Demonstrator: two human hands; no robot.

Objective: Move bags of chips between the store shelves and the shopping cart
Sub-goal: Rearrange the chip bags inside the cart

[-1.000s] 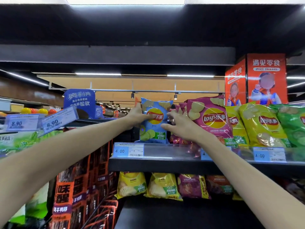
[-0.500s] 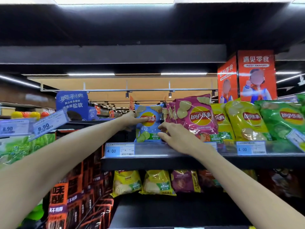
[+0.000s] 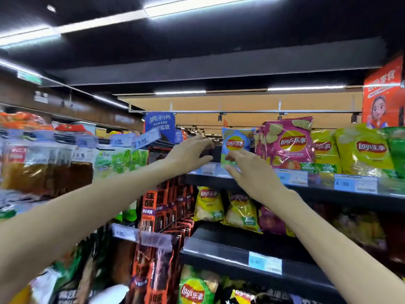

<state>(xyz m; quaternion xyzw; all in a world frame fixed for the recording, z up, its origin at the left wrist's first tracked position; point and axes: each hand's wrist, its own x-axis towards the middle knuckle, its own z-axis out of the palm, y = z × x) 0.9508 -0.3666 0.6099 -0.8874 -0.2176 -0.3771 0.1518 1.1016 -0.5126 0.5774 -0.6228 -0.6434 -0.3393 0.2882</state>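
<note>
Currently the blue chip bag [image 3: 235, 145] stands upright at the left end of the top shelf [image 3: 324, 191], behind the shelf's front rail, w/ pink bag [image 3: 287, 143] touching its right side. Left of it the shelf is bare to the corner, so there is open room on that side.

Right hand [image 3: 252, 170]: fingers spread and nearly straight, fingertips touching the blue bag's lower front; no grip around it. Left hand [image 3: 190, 154]: fingers loosely curved and apart, hovering just left of the bag, not touching it, holding nothing.

Labels: blue bag reads "Lay's 乐事" on a red/yellow roundel; same logo on the pink bag and on the yellow-green bags [image 3: 363, 150] further right. Rail tag [image 3: 355, 184] reads "4.00". Tilted tag [image 3: 145, 140] to the left reads "8.90". Blue sign [image 3: 161, 123] behind it carries Chinese text, partly blurred. Orange box [image 3: 383, 95] at top right shows a cartoon figure; its text is too blurred to read.

Lower shelf [image 3: 219, 253]: yellow Lay's bags [image 3: 208, 205] and darker bags, upright in a row. Bottom level: green Lay's bag [image 3: 194, 292]. Left of the shelf unit, a hanging strip of orange/black packs [image 3: 153, 216]. Far-left racks are blurred; contents cannot be made out.
</note>
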